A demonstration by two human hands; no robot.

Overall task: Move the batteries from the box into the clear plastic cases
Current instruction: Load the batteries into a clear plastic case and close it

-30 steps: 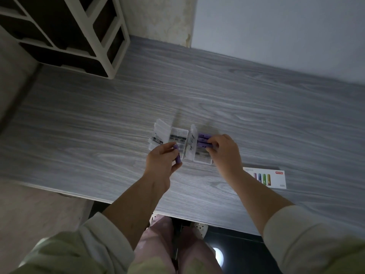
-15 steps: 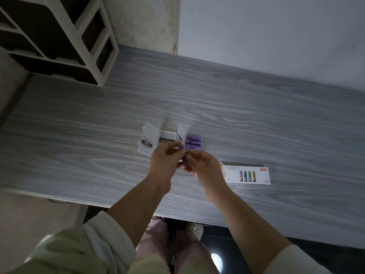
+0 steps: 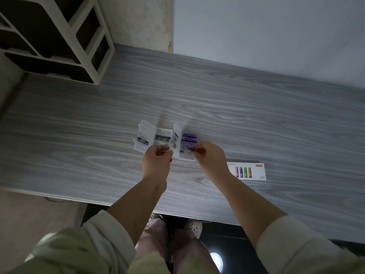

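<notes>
— So, where are the batteries sitting?

— Three purple cylindrical batteries (image 3: 189,139) lie side by side in the far part of the right-hand clear plastic case (image 3: 186,155), which rests open on the grey wood-grain table (image 3: 79,135), its lid (image 3: 176,138) standing up on its left side.

— And the right hand?

— The right hand (image 3: 207,157) has thumb and forefinger pinched on a fourth purple battery (image 3: 191,148), held at the case just nearer than the other three.

— The left one?

— The left hand (image 3: 157,161) is loosely curled at the near edge of the left-hand clear plastic case (image 3: 163,138), fingertips drawn together; I cannot tell whether it pinches anything. That case also lies open, its lid (image 3: 143,140) folded out to the left.

— The box?

— A flat white cardboard box printed with coloured batteries (image 3: 246,171) lies on the table just right of the right wrist, apart from both cases.

— Anything else?

— A white-framed shelf unit with dark compartments (image 3: 59,40) stands at the table's far left corner.
</notes>
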